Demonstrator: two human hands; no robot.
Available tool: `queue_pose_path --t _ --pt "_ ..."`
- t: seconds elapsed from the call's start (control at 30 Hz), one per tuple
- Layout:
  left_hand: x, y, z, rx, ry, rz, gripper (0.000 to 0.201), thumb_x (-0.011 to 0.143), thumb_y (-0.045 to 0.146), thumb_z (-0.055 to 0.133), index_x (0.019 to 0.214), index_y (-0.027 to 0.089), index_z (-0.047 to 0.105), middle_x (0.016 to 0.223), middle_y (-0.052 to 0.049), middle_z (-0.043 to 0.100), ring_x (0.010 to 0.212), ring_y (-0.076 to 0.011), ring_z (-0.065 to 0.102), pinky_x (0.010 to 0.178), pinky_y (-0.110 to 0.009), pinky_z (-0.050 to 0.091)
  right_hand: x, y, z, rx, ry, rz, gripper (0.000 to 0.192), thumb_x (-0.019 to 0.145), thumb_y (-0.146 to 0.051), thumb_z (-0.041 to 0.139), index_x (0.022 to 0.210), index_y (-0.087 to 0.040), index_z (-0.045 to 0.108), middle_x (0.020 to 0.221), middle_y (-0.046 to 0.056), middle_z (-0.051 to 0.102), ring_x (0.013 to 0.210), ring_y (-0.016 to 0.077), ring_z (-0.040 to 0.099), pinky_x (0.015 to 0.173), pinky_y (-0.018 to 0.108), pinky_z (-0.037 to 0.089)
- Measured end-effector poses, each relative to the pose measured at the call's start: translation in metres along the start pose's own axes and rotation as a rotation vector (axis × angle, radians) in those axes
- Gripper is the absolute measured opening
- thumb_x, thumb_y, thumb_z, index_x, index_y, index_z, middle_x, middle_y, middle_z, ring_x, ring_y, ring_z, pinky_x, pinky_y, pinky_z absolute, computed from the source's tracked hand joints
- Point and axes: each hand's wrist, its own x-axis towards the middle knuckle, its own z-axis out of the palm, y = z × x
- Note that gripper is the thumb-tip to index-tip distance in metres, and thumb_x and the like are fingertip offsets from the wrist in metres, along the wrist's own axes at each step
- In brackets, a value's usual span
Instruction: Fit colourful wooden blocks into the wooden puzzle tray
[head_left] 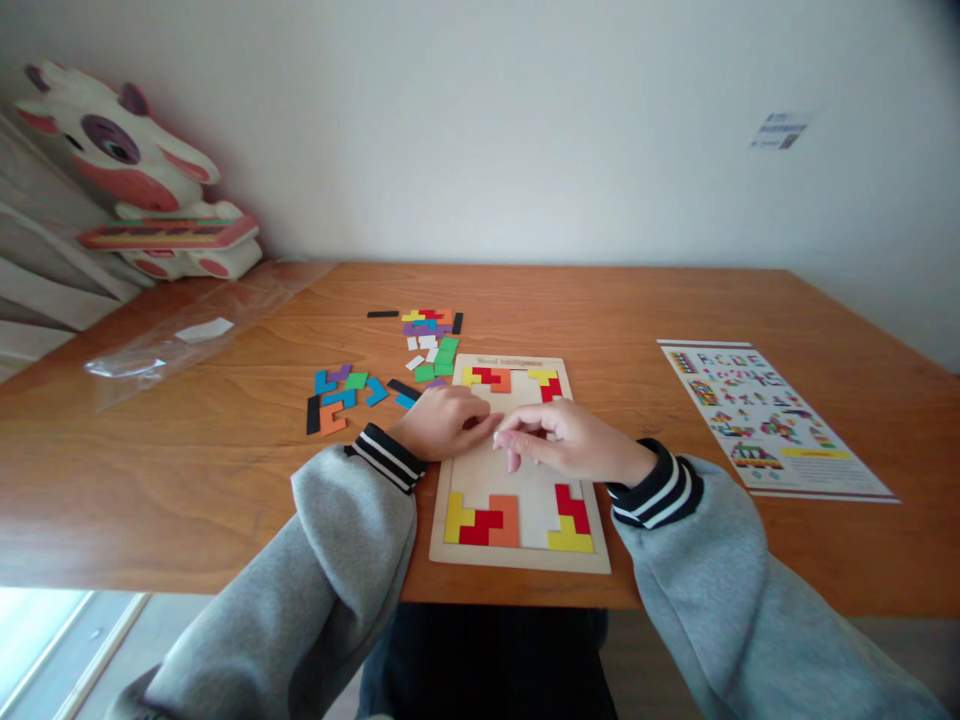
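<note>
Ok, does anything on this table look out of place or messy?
Mostly tidy. The clear plastic bag lies crumpled at the far left of the table. Loose pieces are scattered beside the puzzle board, and the sheet lies askew to its right.

The scene is bright with soft, even daylight. The wall (525, 120) looks pale and slightly washed out. The wooden surface (187, 470) shows a mild sheen at the left, and the clear plastic bag (150, 350) gives small glare. Shadows are weak; only a thin one lies under the hands. The wide lens bends the edges, so the surface curves at both sides. The upper right corner is darkened. The centre is quite sharp, while the far corners look softer.
</note>
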Motion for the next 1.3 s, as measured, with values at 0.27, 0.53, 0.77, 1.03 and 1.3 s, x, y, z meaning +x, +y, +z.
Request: queue_pose_path --t 0.27,0.53,0.77,1.03,1.3 --pt "-0.001 0.001 -0.001 0.023 0.014 0.005 0.044 0.101 0.033 0.041 0.059 0.019 0.048 0.058 -0.001 0.054 0.057 -0.0137 0.050 0.060 -0.028 0.035 0.010 0.022 -0.010 0.124 0.438 -0.026 0.042 0.091 -0.060 0.056 0.093 -0.019 0.067 0.067 0.000 0.064 0.059 0.0123 0.053 0.057 0.026 0.040" --pt "0.000 0.004 -0.009 0.116 0.266 -0.194 0.042 0.102 0.036 0.040 0.067 0.019 0.054 0.066 -0.003 0.058 0.067 -0.0164 0.054 0.066 -0.029 0.042 0.019 0.040 -0.026 0.362 0.861 -0.006 0.045 0.077 -0.063 0.067 0.093 -0.021 0.064 0.068 -0.002 0.055 0.055 0.0106 0.044 0.050 0.026 0.036" --pt "-0.017 -0.032 -0.023 0.315 0.288 -0.478 0.023 0.094 0.031 0.051 0.107 0.017 0.064 0.110 -0.012 0.067 0.105 -0.0290 0.058 0.096 -0.044 0.046 0.021 0.052 -0.032 0.368 0.950 0.003 0.046 0.073 -0.062 0.070 0.093 -0.023 0.061 0.072 -0.002 0.055 0.056 0.0107 0.042 0.049 0.025 0.035" --pt "-0.016 -0.048 -0.015 0.236 0.201 -0.392 0.038 0.101 0.035 0.038 0.131 0.020 0.057 0.143 -0.007 0.056 0.131 -0.0246 0.049 0.110 -0.044 0.040 0.021 0.057 -0.027 0.338 0.933 -0.001 0.045 0.076 -0.061 0.069 0.094 -0.021 0.062 0.078 0.000 0.060 0.065 0.0130 0.053 0.057 0.027 0.044" --pt "0.017 -0.073 -0.002 0.230 0.087 -0.488 0.050 0.100 0.038 0.039 0.146 0.019 0.046 0.158 -0.010 0.038 0.148 -0.0279 0.030 0.119 -0.050 0.028 0.024 0.065 -0.021 0.177 0.900 -0.005 0.048 0.081 -0.065 0.062 0.098 -0.021 0.061 0.095 0.007 0.068 0.090 0.0218 0.064 0.082 0.038 0.052"
